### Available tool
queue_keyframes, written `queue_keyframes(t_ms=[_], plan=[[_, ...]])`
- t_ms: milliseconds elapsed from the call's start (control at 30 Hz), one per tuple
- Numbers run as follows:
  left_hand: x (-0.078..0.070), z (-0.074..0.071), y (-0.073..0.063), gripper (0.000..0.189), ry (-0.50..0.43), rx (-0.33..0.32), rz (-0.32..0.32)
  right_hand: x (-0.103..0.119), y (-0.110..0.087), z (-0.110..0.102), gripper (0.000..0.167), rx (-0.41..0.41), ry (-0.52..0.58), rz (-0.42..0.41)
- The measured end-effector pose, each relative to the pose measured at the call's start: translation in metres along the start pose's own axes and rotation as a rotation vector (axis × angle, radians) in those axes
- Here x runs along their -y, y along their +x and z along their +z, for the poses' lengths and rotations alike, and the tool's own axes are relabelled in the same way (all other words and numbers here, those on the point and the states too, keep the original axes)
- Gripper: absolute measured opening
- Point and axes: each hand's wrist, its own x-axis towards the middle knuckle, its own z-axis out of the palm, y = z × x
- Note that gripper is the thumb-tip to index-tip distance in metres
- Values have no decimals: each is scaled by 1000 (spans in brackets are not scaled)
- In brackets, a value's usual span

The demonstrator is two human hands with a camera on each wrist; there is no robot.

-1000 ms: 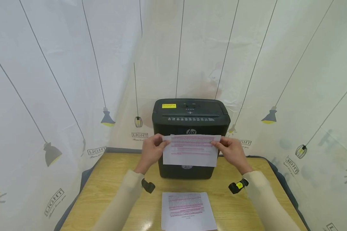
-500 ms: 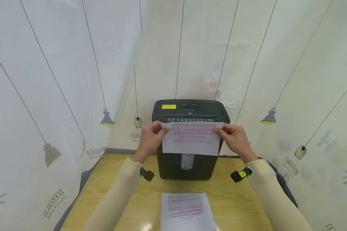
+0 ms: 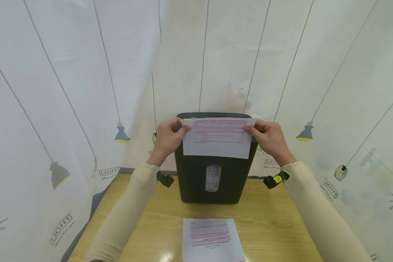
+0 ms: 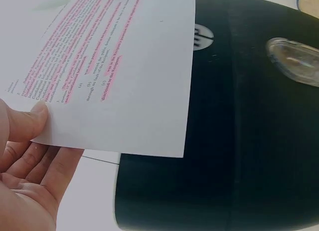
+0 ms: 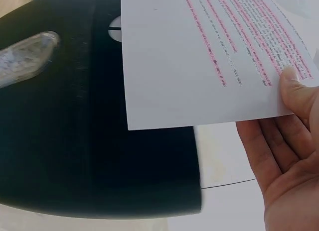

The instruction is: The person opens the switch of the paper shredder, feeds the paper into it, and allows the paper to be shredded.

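A white sheet of paper [image 3: 216, 145] with printed lines marked in pink hangs in front of the upper part of a black HP paper shredder [image 3: 196, 178]. My left hand [image 3: 168, 140] pinches the sheet's left edge between thumb and fingers; my right hand [image 3: 272, 140] pinches the right edge the same way. Both wrist views show a thumb lying over the printed side, with fingers behind the paper [image 4: 144, 111]. The sheet covers most of the shredder's top, so the feed slot is hidden. Its lower edge hangs free before the shredder's front [image 5: 149, 166].
A stack of similar printed sheets [image 3: 213, 251] lies on the wooden table [image 3: 265, 225] in front of the shredder. Shreds show through the shredder's clear window [image 3: 213, 178]. Close behind it hangs a pale wall covering [image 3: 226, 72] with printed lamps.
Both hands have raised the sheet from the shredder's front to the level of its top, uncovering the window. The stack on the table has stayed in place.
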Motion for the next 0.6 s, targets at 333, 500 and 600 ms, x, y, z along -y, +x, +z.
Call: queue_keyframes(t_ms=[333,500,600], plan=[[-15,-8,32,11,-27,-12,28,19,24,-12,37,-24,-4,41],[-21,-13,45,10,-12,-29,49,24,36,-15,38,-39,12,52],[-24,-14,52,10,-3,-32,62,24,43,-16,38,-50,17,54]])
